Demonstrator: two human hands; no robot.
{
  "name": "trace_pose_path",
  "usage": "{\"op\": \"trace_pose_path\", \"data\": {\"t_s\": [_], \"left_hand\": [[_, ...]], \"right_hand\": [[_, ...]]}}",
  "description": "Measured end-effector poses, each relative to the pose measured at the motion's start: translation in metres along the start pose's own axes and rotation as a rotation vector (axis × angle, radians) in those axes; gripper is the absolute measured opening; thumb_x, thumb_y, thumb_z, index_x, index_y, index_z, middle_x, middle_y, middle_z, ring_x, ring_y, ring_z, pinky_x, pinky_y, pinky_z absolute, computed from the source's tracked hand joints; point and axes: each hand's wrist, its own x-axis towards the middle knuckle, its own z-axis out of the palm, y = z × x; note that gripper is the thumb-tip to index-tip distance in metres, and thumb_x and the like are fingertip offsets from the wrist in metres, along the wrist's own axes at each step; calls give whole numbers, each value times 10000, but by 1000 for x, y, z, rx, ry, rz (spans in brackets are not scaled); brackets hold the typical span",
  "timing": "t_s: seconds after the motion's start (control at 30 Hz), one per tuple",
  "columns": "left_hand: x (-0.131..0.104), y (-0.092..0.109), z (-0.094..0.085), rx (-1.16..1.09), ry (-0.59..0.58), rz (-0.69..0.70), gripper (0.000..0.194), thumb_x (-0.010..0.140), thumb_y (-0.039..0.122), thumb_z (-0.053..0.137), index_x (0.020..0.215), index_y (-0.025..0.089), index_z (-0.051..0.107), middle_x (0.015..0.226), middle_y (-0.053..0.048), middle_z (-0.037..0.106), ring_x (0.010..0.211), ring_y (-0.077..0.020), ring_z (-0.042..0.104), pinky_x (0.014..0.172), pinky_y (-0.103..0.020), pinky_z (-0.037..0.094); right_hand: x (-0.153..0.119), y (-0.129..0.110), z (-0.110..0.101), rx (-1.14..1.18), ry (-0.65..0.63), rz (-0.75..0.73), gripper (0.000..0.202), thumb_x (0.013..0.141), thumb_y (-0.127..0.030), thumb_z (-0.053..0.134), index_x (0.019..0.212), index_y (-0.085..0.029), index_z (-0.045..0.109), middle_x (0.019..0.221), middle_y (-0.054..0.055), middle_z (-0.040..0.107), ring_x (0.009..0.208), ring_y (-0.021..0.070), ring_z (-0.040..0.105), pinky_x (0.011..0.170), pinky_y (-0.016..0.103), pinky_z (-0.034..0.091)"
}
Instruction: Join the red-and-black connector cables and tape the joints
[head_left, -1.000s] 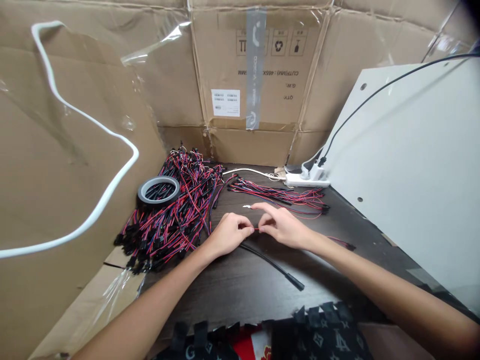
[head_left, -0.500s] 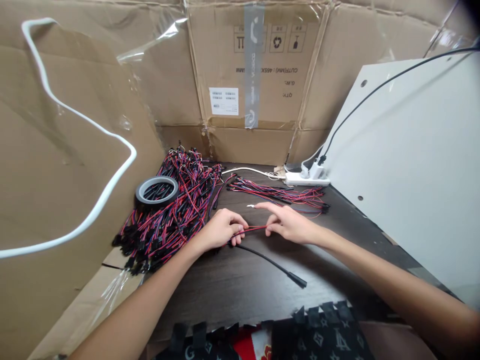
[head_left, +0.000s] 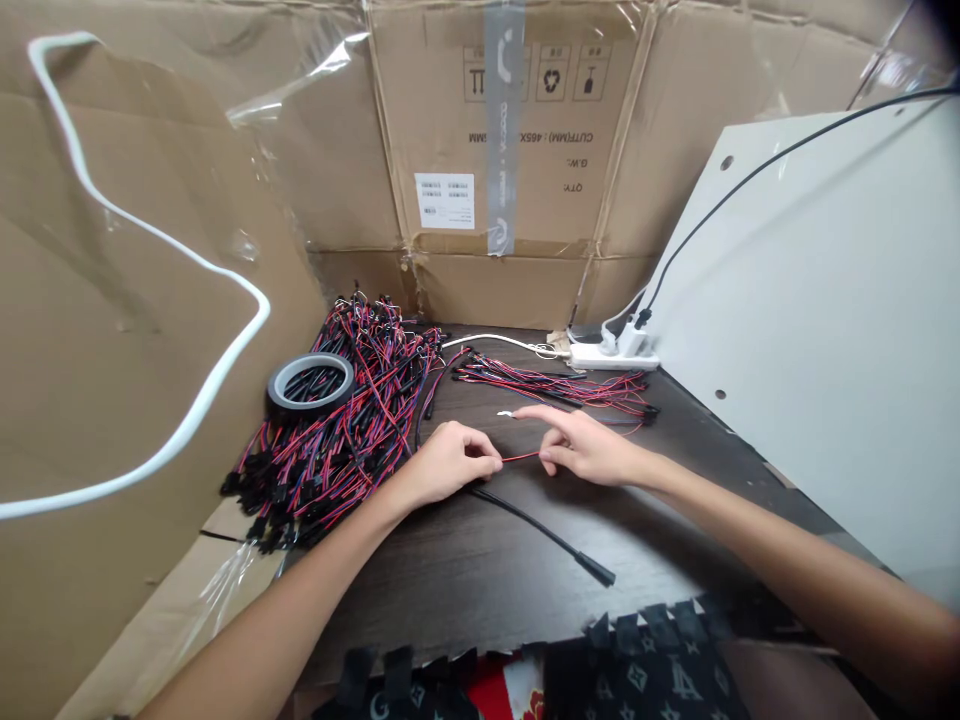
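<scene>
Between my hands runs a thin red wire (head_left: 520,457). My left hand (head_left: 459,460) pinches it at the left with thumb and forefinger. At its right end my right hand (head_left: 581,447) grips it between thumb and curled fingers, forefinger stretched out to the left. Something small and white (head_left: 505,414) sits at that forefinger's tip; I cannot make out what it is. From under my left hand a black cable (head_left: 544,530) with a thicker black end reaches toward the front of the dark table. The part of the wire inside my fingers is hidden.
To the left lies a big heap of red, blue and black wire harnesses (head_left: 375,400), with a roll of black tape (head_left: 274,405) on top. A smaller bundle of wires (head_left: 555,383) lies behind my hands, near a white power strip (head_left: 592,357). Cardboard walls (head_left: 439,130) and a white panel (head_left: 810,290) enclose the table.
My left thumb and fingers have closed nearer the front of the wire, and my right hand has shifted slightly right. One red strand now shows between them, where more strands showed before.
</scene>
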Motion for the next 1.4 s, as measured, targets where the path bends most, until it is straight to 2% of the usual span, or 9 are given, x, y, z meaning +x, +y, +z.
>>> {"op": "trace_pose_path", "data": {"t_s": [0.13, 0.3, 0.47, 0.63, 0.8, 0.93, 1.07, 1.23, 1.4], "left_hand": [[0, 2, 2, 150, 42, 85, 197, 786, 232, 578, 786, 141, 753, 620, -19, 675, 589, -116, 582, 631, -218, 410], [-1, 4, 4, 265, 37, 184, 206, 813, 198, 564, 812, 159, 766, 750, -36, 726, 680, -129, 623, 687, -216, 404], [-1, 4, 6, 286, 43, 120, 219, 827, 224, 553, 852, 169, 764, 724, -26, 723, 649, -135, 616, 660, -229, 390], [-2, 5, 7, 295, 49, 124, 214, 825, 217, 557, 849, 168, 764, 755, -36, 730, 680, -141, 623, 688, -234, 390], [-2, 8, 9, 305, 87, 127, 210, 814, 194, 555, 828, 164, 762, 749, -40, 728, 669, -143, 616, 692, -239, 390], [-5, 9, 9, 310, 65, 148, 236, 813, 161, 525, 812, 165, 761, 751, -41, 727, 693, -145, 623, 692, -235, 388], [-4, 6, 10, 250, 77, 130, 236, 793, 168, 525, 817, 168, 760, 730, -24, 714, 678, -137, 601, 675, -233, 380], [-1, 1, 12, 119, 97, 38, 273, 802, 260, 515, 685, 135, 729, 558, -6, 620, 559, -118, 516, 590, -237, 354], [-1, 3, 12, -100, 109, -87, 185, 720, 226, 583, 709, 106, 723, 587, -27, 635, 566, -123, 532, 581, -233, 389]], "right_hand": [[0, 1, 0, 8, 1, 13, 542, 866, -150, 447, 1399, -183, 353, 644, -53, 634, 522, 89, 474, 595, 205, 380], [-2, 2, 1, 11, -14, -24, 586, 832, -94, 440, 1400, -219, 363, 637, -67, 617, 530, 87, 489, 597, 197, 381], [-2, -1, 0, -5, -3, -55, 624, 819, -64, 426, 1414, -239, 356, 642, -71, 611, 552, 86, 509, 646, 202, 402], [-2, 1, 0, -41, 18, -98, 628, 841, -77, 428, 1439, -221, 298, 685, -56, 639, 590, 96, 531, 691, 219, 422], [4, -5, 9, -18, 50, -116, 627, 843, -122, 482, 1434, -201, 290, 880, 18, 696, 710, 118, 595, 695, 227, 437], [13, -12, 19, -6, 64, -120, 633, 812, -59, 450, 1414, -195, 313, 779, -14, 694, 670, 112, 598, 742, 236, 451], [17, -12, 24, 1, 98, -95, 600, 797, -53, 459, 1372, -191, 357, 776, -16, 700, 713, 121, 621, 784, 248, 450], [16, -11, 24, 14, 129, -85, 553, 819, -92, 492, 1349, -190, 369, 779, -11, 697, 711, 127, 623, 751, 241, 449], [14, -13, 23, 9, 132, -107, 519, 855, -131, 496, 1350, -202, 358, 804, -7, 697, 711, 124, 616, 735, 239, 444]]}}
